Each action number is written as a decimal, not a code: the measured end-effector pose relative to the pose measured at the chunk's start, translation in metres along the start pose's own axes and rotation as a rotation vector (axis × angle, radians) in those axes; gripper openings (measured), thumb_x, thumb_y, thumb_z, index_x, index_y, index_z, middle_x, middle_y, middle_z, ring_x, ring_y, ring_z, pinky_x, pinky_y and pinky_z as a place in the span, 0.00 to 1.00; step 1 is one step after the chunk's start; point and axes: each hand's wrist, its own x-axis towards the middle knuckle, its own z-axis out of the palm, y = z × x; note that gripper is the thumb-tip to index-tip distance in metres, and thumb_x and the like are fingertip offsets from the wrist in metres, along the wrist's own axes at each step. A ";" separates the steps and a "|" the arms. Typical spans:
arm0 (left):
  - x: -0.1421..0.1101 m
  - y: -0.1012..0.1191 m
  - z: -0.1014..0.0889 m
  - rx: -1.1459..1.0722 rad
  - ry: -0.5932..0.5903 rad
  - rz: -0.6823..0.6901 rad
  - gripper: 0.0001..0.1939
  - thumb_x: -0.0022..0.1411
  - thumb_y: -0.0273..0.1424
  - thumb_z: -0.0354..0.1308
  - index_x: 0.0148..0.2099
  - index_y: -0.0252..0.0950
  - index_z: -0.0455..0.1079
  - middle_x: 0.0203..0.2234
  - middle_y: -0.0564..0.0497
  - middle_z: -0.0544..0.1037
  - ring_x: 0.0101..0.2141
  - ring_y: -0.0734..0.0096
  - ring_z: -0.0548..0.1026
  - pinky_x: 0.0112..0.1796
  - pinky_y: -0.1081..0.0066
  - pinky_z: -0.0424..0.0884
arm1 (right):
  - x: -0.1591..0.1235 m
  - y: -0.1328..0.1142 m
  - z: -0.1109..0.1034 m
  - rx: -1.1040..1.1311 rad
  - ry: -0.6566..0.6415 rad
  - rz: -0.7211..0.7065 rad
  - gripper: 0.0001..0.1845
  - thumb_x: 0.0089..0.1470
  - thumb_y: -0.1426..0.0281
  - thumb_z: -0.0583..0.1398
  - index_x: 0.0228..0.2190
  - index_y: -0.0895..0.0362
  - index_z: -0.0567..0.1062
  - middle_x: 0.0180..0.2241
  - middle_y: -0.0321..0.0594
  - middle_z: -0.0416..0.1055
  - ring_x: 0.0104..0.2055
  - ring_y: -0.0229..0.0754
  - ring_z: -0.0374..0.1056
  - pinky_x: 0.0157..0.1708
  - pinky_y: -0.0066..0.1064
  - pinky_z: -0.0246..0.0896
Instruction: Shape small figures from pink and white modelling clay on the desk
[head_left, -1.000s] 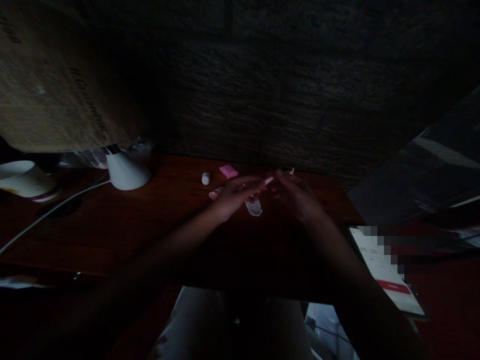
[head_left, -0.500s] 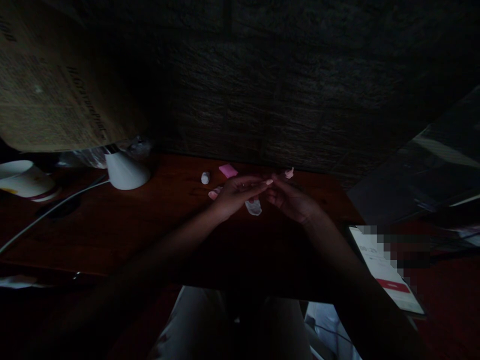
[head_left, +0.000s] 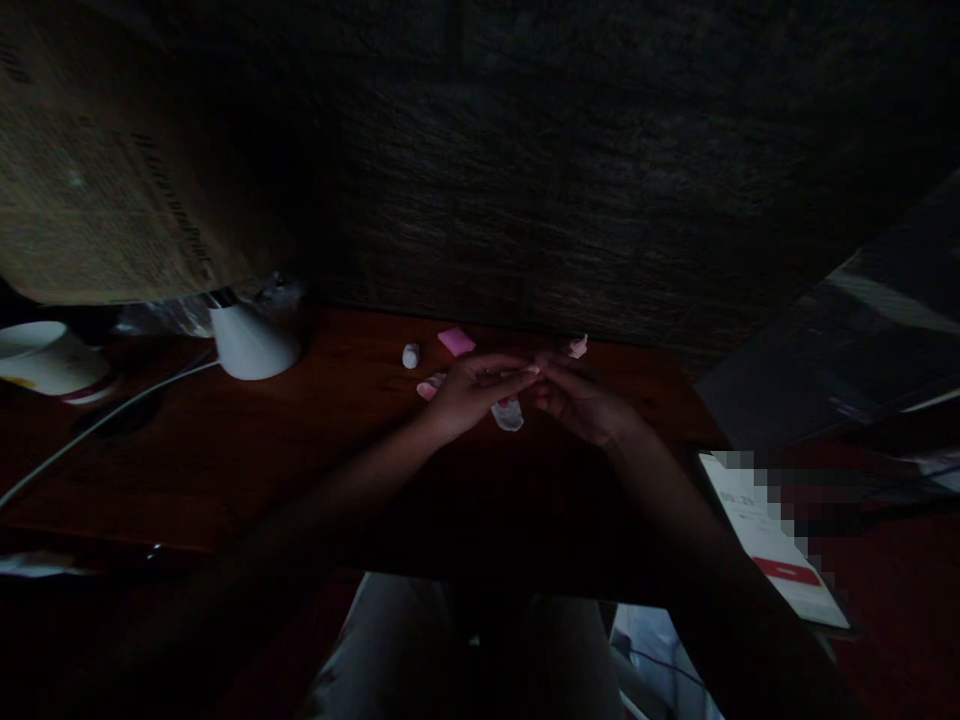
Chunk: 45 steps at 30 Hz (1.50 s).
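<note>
Over the table, my left hand [head_left: 480,385] and my right hand [head_left: 581,400] meet at their fingertips. Between the pinched thumbs and forefingers of both shows a small pale pink lump [head_left: 533,369], soft-looking like modelling clay; the fingers hide most of it. Beneath the hands lies a crumpled whitish, see-through wrapper [head_left: 508,415]. A pink piece [head_left: 429,386] rests beside my left hand, partly covered by it. Behind that are a bright pink square [head_left: 457,342] and a small white lump [head_left: 410,355]. Past my right hand stands a pale pink shaped piece [head_left: 577,346].
On the left, a lamp with a white base [head_left: 255,345] and printed paper-like shade [head_left: 112,170] stands near a paper cup [head_left: 49,360]; a white cable [head_left: 112,413] crosses the wooden table [head_left: 247,460]. A phone [head_left: 772,540] lies at right. A dark wall [head_left: 487,180] rises behind.
The fingertips have shifted slightly left and down, and my right fingers now close further over the small pale pink lump. Everything on the table stays in place.
</note>
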 end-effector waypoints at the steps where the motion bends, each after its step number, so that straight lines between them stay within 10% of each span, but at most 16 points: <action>1: 0.000 0.002 0.001 0.002 -0.002 -0.002 0.20 0.50 0.43 0.72 0.40 0.34 0.80 0.30 0.49 0.81 0.26 0.76 0.71 0.28 0.74 0.66 | 0.000 0.000 -0.001 0.005 -0.009 0.002 0.18 0.41 0.57 0.75 0.32 0.52 0.81 0.29 0.32 0.77 0.28 0.33 0.70 0.31 0.25 0.69; 29: 0.002 -0.005 -0.001 0.125 0.065 0.154 0.17 0.53 0.39 0.71 0.42 0.35 0.81 0.38 0.45 0.84 0.39 0.64 0.80 0.43 0.65 0.75 | 0.004 0.007 -0.006 0.050 -0.046 0.041 0.17 0.42 0.59 0.75 0.33 0.52 0.81 0.30 0.33 0.78 0.29 0.32 0.70 0.31 0.23 0.68; 45: 0.003 -0.008 -0.006 0.052 -0.100 0.023 0.15 0.48 0.36 0.74 0.38 0.34 0.80 0.34 0.48 0.83 0.37 0.65 0.80 0.42 0.65 0.75 | 0.004 0.008 -0.007 0.085 -0.043 0.101 0.17 0.42 0.66 0.75 0.36 0.53 0.81 0.32 0.31 0.80 0.32 0.32 0.74 0.33 0.23 0.70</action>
